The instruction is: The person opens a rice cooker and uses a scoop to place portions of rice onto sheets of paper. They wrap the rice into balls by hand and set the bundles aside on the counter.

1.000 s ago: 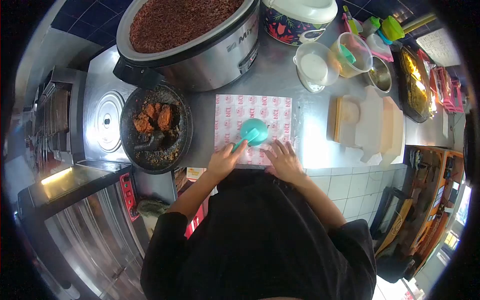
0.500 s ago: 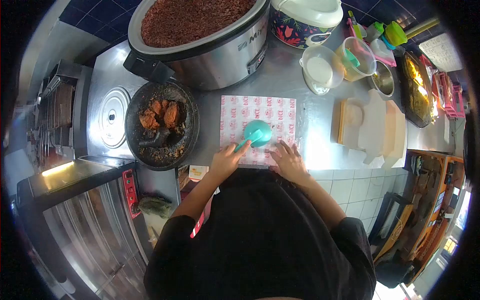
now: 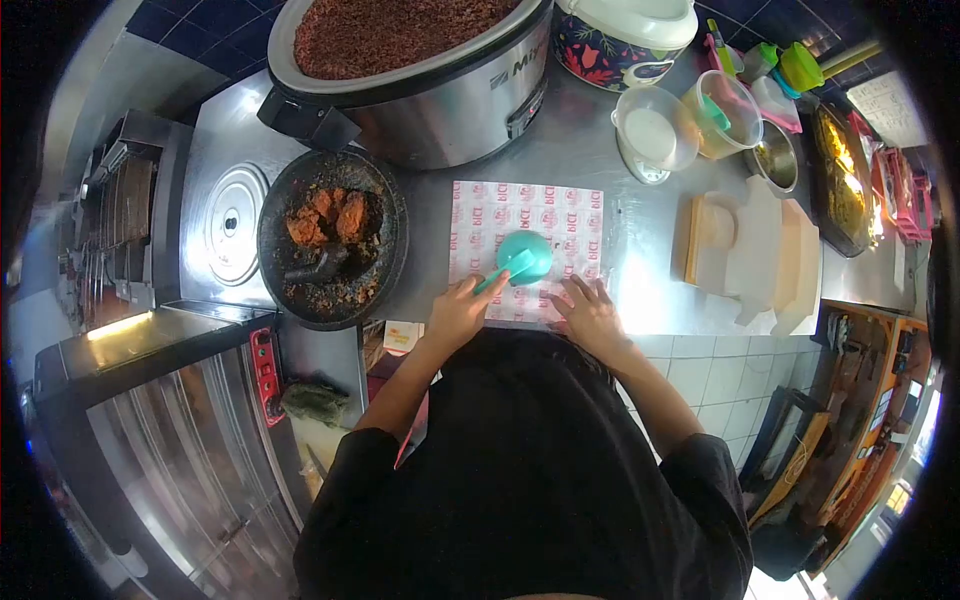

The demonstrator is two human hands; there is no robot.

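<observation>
My left hand [image 3: 458,312] has its grip closed around the handle of the teal scoop [image 3: 524,257], which sits rounded side up over the middle of the printed paper [image 3: 485,215], at twelve o'clock from me. My right hand [image 3: 592,318] is open, fingers spread at the paper's five o'clock edge. Around the paper on the metal surface [image 3: 640,290]: dark bowl [image 3: 385,255] with browned pieces [image 3: 350,215] at nine, big cooker [image 3: 440,130] at eleven, open carton [image 3: 755,255] at three.
</observation>
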